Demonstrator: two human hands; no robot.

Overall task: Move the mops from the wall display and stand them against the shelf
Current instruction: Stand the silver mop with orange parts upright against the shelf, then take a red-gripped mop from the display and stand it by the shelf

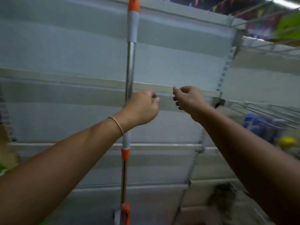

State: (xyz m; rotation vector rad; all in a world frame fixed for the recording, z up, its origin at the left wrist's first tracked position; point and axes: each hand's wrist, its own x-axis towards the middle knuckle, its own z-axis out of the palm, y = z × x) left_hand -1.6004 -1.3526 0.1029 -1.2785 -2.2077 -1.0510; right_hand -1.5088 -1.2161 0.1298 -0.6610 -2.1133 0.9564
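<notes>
Standing mop (130, 65), foot cut off; shelf (65, 78) blurred.

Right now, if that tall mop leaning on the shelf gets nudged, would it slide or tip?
Probably tips: the mop is long, thin and nearly upright. Its shiny metal pole could slide along the shelf edge. It looks stiff, not floppy.

The mop (129, 75) has a shiny silver metal pole, with a grey sleeve near the top capped in orange, a white-grey collar lower down ending in an orange band, and another orange fitting by its white base. The shelf (68, 77) boards are pale grey-white with lighter cream edge strips. A thin beige band (117, 123) circles the left wrist. At right, blurred blue items (259, 125) and a yellow one (286, 142) sit under wire racks, with multicoloured pennants (215, 5) above
</notes>
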